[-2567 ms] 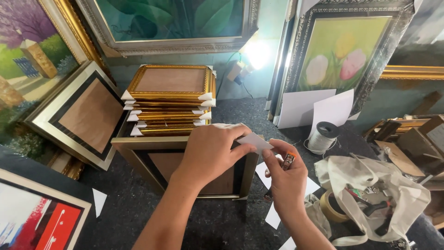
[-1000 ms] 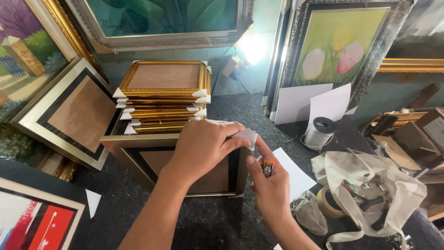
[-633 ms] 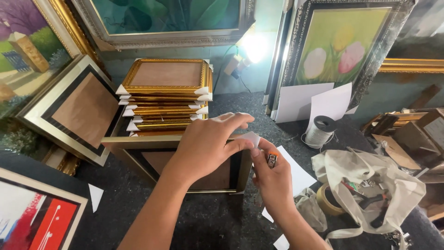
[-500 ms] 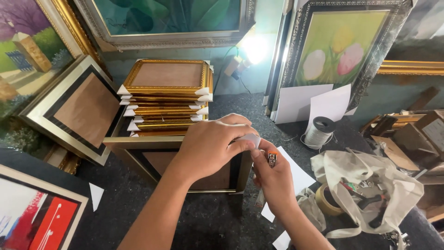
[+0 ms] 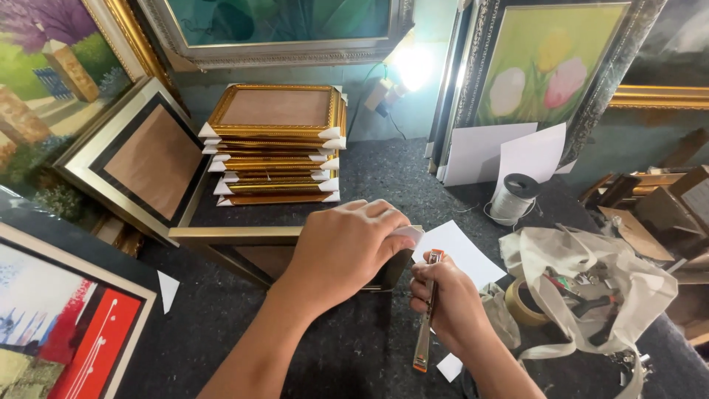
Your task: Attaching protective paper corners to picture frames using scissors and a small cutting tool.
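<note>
A gold-and-black picture frame [image 5: 229, 238] stands on edge on the dark felt table. My left hand [image 5: 343, 247] covers its upper right corner and presses a white paper corner piece [image 5: 408, 234] onto it. My right hand [image 5: 450, 303] is just right of that corner, closed around a slim utility knife [image 5: 426, 318] that points down toward me. A white sheet of paper [image 5: 461, 253] lies under and behind my right hand.
A stack of gold frames [image 5: 277, 144] with white corner protectors sits behind. Framed paintings lean at left [image 5: 133, 155] and right [image 5: 546, 66]. A spool [image 5: 515, 197], white cards [image 5: 491, 151], a tape roll [image 5: 524, 303] and a cloth bag of tools [image 5: 591, 284] lie at right.
My left hand stays clamped over the frame's corner. My right hand has slid slightly down and toward me, and the knife now shows fully below the fist.
</note>
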